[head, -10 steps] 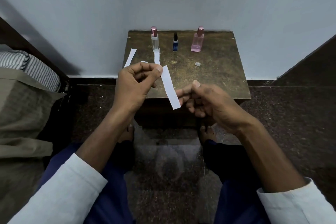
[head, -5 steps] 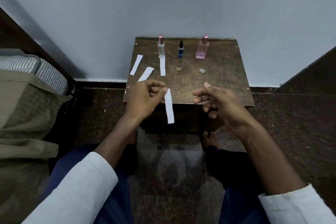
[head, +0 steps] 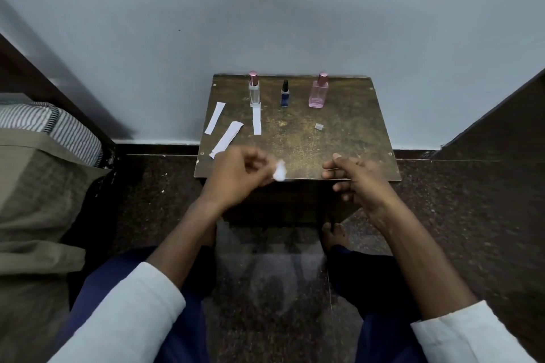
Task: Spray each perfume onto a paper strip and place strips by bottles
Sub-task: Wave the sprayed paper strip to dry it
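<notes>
Here, left hand point(head: 236, 175) pinches a blurred white scrap, prob. a paper strip point(head: 279, 170), over table's point(head: 348, 138) near edge; right hand point(head: 352, 175) loose, empty. Steady strip before spraying blue bottle point(head: 285, 94).

Pale wall point(head: 295, 9), dark speckled floor point(head: 472, 200), striped bedding point(head: 44, 121).

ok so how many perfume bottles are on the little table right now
3, in a row at the table's far edge: a clear bottle with a pink cap on the left, a small dark blue bottle in the middle, and a pink bottle on the right. None looks hidden.
</notes>
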The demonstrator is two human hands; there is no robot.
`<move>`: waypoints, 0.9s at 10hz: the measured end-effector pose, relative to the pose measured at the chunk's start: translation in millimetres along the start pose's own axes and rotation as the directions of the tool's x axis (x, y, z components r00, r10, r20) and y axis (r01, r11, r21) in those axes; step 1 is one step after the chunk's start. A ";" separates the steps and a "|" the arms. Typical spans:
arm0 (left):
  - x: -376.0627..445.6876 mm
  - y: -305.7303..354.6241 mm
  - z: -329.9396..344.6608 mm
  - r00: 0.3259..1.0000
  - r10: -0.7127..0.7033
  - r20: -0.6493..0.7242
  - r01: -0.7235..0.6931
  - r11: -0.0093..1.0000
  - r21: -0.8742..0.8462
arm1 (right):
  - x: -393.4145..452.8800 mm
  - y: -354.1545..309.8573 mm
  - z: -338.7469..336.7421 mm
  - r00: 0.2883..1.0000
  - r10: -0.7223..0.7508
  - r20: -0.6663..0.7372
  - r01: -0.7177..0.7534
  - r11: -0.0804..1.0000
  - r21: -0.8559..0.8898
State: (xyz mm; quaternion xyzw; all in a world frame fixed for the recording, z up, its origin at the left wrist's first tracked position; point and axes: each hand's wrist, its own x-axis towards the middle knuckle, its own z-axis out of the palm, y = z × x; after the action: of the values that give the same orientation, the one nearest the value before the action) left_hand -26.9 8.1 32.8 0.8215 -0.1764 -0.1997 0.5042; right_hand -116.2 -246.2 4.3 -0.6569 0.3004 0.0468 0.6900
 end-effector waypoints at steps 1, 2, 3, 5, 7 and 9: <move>12.5 -15.9 -2.0 0.999 -0.021 0.025 0.012 0.945 0.326 | 2.8 0.9 -1.8 0.999 -0.024 -0.020 0.024 0.999 -0.022; 11.0 -8.0 -12.2 0.930 0.145 0.337 0.069 0.833 -0.548 | 4.8 1.5 -3.4 0.999 -0.043 -0.024 0.043 0.999 -0.031; 15.9 1.3 -13.2 0.870 0.323 0.373 0.235 0.395 -0.888 | 6.4 1.4 -2.1 0.999 -0.049 -0.014 0.048 0.998 -0.031; 48.4 -21.6 10.2 0.968 0.175 -0.178 -0.112 0.942 0.316 | 10.1 1.9 4.8 0.993 -0.103 -0.060 0.088 0.973 -0.213; 75.5 -31.6 18.0 0.975 0.154 -0.158 -0.102 0.949 0.298 | 23.7 -4.0 16.9 0.965 -0.228 -0.127 0.162 0.905 -0.393; 107.5 -33.2 20.5 0.975 0.122 -0.184 -0.037 0.913 0.407 | 56.2 -18.1 28.0 0.889 -0.431 -0.156 0.255 0.748 -0.613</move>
State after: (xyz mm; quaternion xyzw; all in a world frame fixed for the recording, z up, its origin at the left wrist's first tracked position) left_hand 57.9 -46.0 -21.7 0.9155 -0.1940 -0.0528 0.3485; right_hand -52.2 -241.0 -7.7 -0.8780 0.2416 -0.0897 0.4035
